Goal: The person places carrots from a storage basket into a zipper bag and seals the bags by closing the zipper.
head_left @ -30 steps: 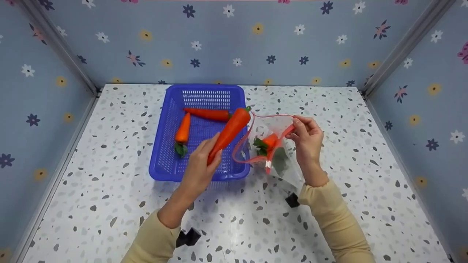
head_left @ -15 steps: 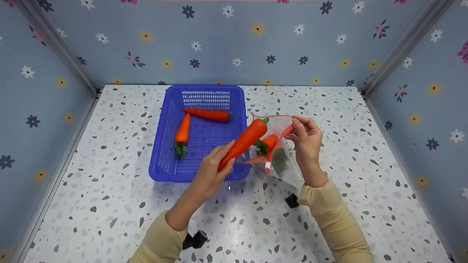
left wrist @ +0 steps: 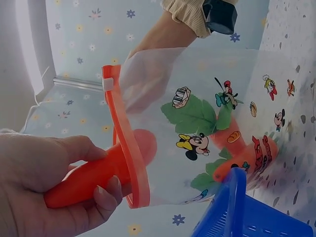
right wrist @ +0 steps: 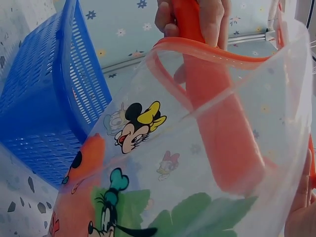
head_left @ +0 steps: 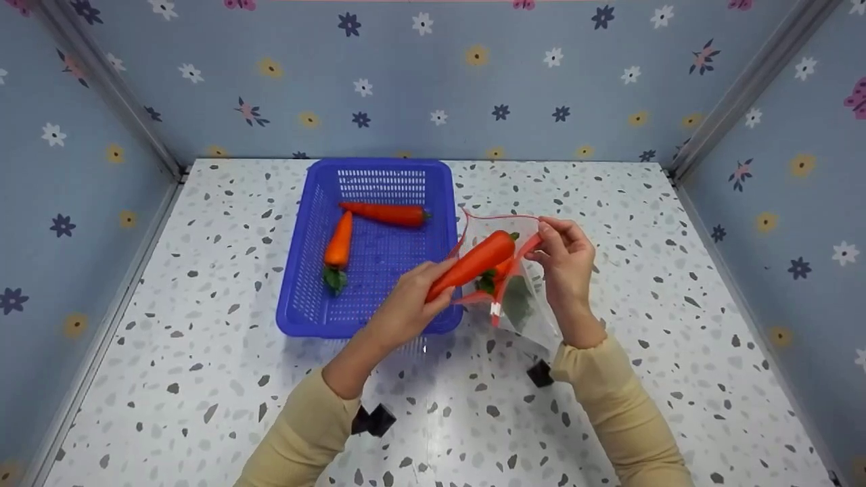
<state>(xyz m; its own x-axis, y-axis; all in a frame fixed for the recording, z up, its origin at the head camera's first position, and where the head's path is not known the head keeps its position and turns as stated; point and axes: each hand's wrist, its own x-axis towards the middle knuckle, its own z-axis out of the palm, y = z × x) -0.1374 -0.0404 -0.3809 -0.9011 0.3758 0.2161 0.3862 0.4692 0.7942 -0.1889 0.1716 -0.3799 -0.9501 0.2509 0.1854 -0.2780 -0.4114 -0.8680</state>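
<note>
My left hand (head_left: 406,304) grips a large red-orange carrot (head_left: 477,260) by its narrow end. Its thick, green-tipped end points right, inside the mouth of a clear zip bag (left wrist: 163,182) with a red zip edge and cartoon prints. My right hand (head_left: 570,260) pinches the bag's red rim at the right, holding the mouth spread. In the left wrist view, orange carrots (left wrist: 247,160) and green leaves (left wrist: 192,116) show through the bag's lower part. The left wrist view shows thumb and fingers round the carrot, just outside the rim.
A blue plastic basket (head_left: 287,270) stands left of the bag, close against it. Inside lie a red-orange carrot (head_left: 385,213) across the back and a smaller orange carrot (head_left: 339,243) with green leaves at the left. Flowered panels (head_left: 433,81) enclose the speckled table (head_left: 203,304).
My left hand has moved right and slightly down, bringing the carrot from over the basket's right side into the bag's mouth. My right hand has stayed nearly still on the rim.
</note>
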